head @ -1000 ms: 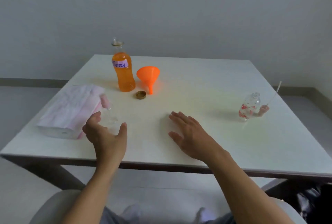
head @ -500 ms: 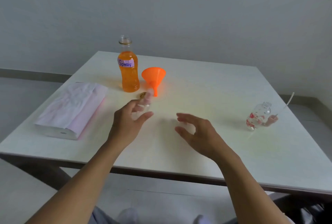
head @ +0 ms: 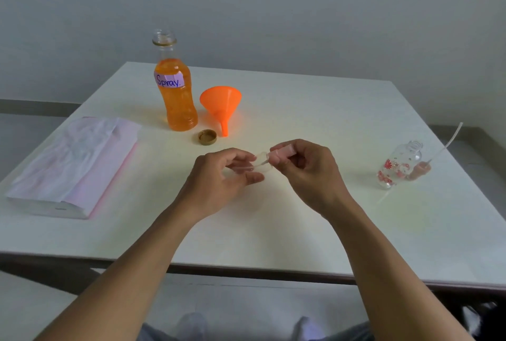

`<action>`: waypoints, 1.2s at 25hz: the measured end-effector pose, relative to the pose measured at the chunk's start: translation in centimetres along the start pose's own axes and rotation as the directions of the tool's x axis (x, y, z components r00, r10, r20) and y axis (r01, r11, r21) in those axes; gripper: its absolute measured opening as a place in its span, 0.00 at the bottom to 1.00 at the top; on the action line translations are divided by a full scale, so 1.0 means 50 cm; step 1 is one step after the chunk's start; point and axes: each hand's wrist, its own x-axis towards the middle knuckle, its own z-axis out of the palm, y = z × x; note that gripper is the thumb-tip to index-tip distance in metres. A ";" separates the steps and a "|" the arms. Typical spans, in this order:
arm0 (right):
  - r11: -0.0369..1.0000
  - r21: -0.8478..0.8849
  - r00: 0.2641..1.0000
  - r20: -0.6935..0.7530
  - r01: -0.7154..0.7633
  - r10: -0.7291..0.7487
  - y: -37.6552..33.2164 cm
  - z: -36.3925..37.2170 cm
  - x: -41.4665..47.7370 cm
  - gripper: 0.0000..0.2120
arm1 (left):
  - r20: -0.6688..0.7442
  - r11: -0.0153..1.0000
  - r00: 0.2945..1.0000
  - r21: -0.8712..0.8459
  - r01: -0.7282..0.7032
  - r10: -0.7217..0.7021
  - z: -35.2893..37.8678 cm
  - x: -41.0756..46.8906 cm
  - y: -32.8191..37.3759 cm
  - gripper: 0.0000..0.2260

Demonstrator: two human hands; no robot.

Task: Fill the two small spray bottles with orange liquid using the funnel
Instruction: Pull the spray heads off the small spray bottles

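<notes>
A small clear spray bottle is held sideways above the table's middle. My left hand grips its body and my right hand pinches its pink spray top. An open bottle of orange liquid labelled "Spray" stands at the back, with its gold cap lying in front. An orange funnel lies beside it, spout toward me. At the right, a second small bottle with red flowers stands open, its pink spray head and tube lying next to it.
A pack of white and pink tissues lies on the left of the white table. A grey wall rises behind the table's far edge. My knees show below the near edge.
My left hand picked up the small clear bottle beside the tissues and carried it to the middle. My right hand rose from the table and took hold of its pink top.
</notes>
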 end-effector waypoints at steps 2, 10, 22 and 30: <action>1.000 -0.001 0.999 0.035 0.020 -0.020 0.003 -0.014 -0.004 0.05 | 0.085 1.000 0.996 -0.025 -0.003 0.006 0.003 -0.001 0.000 0.16; 0.981 0.168 0.966 0.220 0.101 -0.137 0.003 -0.081 -0.019 0.31 | 0.266 0.990 0.963 -0.143 0.005 0.034 0.002 -0.011 0.022 0.15; 0.984 0.120 0.977 0.151 0.130 -0.148 0.011 -0.071 -0.016 0.39 | 0.254 0.999 0.967 -0.045 0.020 -0.008 0.002 -0.009 0.015 0.15; 0.998 -0.069 0.994 0.106 0.003 0.004 0.004 -0.074 -0.023 0.08 | 0.302 0.994 0.953 0.108 -0.024 -0.010 0.009 -0.012 0.010 0.15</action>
